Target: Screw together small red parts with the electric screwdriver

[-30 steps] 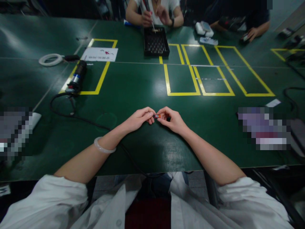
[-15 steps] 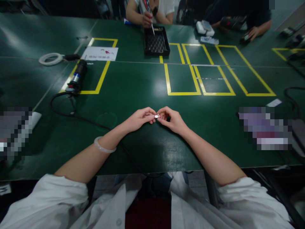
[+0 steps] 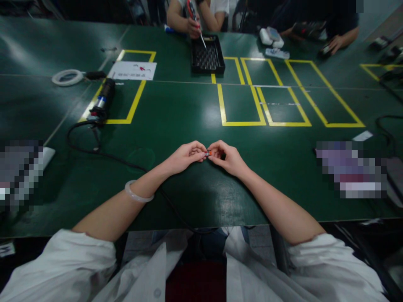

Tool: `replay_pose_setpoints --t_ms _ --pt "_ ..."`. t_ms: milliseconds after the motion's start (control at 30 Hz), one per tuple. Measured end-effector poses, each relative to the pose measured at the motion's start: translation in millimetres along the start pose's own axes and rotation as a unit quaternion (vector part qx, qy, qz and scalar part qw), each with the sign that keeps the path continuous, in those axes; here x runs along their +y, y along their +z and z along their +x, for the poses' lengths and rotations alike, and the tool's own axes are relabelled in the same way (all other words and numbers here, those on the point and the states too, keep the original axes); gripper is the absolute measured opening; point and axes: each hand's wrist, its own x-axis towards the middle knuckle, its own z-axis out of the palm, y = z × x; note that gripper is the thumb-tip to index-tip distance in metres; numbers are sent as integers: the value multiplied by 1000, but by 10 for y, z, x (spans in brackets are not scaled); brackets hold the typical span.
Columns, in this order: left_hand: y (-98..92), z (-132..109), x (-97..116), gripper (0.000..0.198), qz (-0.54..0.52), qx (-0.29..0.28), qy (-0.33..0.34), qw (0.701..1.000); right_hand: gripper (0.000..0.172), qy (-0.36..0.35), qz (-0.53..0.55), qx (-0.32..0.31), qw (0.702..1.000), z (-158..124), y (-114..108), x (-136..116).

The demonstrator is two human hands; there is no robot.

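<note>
A tiny orange-and-metal piece [image 3: 208,154] is pinched between the fingertips of both hands, just above the green table [image 3: 176,201]. From the left, my left hand [image 3: 189,156] grips it with thumb and fingers, a pale bracelet [image 3: 138,193] circling that forearm. My right hand [image 3: 227,157] closes on its other side, thumb and forefinger bent into a ring. The fingers cover much of the piece, and it is too small to name its kind.
A black cylindrical tool [image 3: 103,98] with a dark cable [image 3: 126,161] lies at left near a white sheet [image 3: 134,70]. Across the table, a person's hand [image 3: 194,28] holds a red tool over a black tray [image 3: 208,69]. Yellow tape [image 3: 244,123] marks rectangles.
The small piece has turned slightly between the fingertips: its bright white face showed before, now more orange shows. Both hands stay in place. The person opposite has tilted the red tool.
</note>
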Motion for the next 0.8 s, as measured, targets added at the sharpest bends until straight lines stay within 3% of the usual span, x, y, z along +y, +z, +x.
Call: replay_pose_setpoints --t_ms 400,633,800 --pt "20 -32 6 34 54 41 16 998 25 59 78 1 995 21 -1 28" --pt "32 -46 10 31 74 58 34 995 14 1 18 6 1000 15 -9 -14" --pt "49 -61 26 24 127 75 83 986 30 19 43 6 999 26 -1 -6"
